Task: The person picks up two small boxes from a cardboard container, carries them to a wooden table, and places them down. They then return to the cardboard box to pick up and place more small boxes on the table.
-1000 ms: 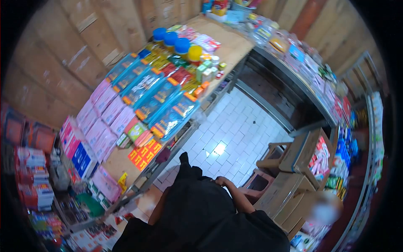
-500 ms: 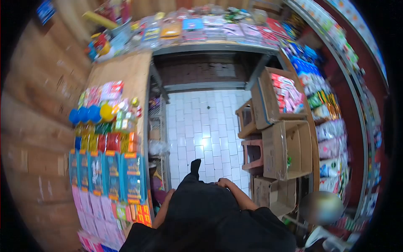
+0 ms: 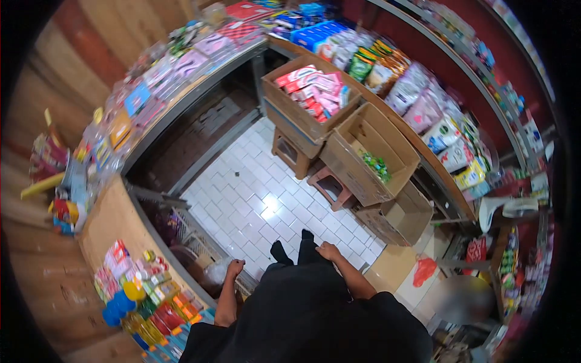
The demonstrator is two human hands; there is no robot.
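Note:
My left hand (image 3: pixel 236 266) hangs low on the left, its fingers curled in and nothing visible in them. A clear plastic bag (image 3: pixel 216 273) is right beside it, at the side of the left counter. My right hand (image 3: pixel 328 251) is closed next to my dark-clothed leg, over the tiled floor (image 3: pixel 242 199), and no object shows in it. Nearest to that hand is a cardboard box (image 3: pixel 396 218) lying with its opening facing right. Both my feet, in black, show between the hands.
An open box of pink and red packets (image 3: pixel 315 91) and a box with small green packets (image 3: pixel 376 166) stand along the right counter on stools. Bagged goods (image 3: pixel 411 88) line the shelf behind. Bottles and cartons (image 3: pixel 151 308) crowd the left counter. A red plastic bag (image 3: pixel 423 271) lies on the floor.
My view has turned to the right, so the right-hand boxes and shelf now sit nearer the middle. My left hand has come forward, and both feet show instead of one.

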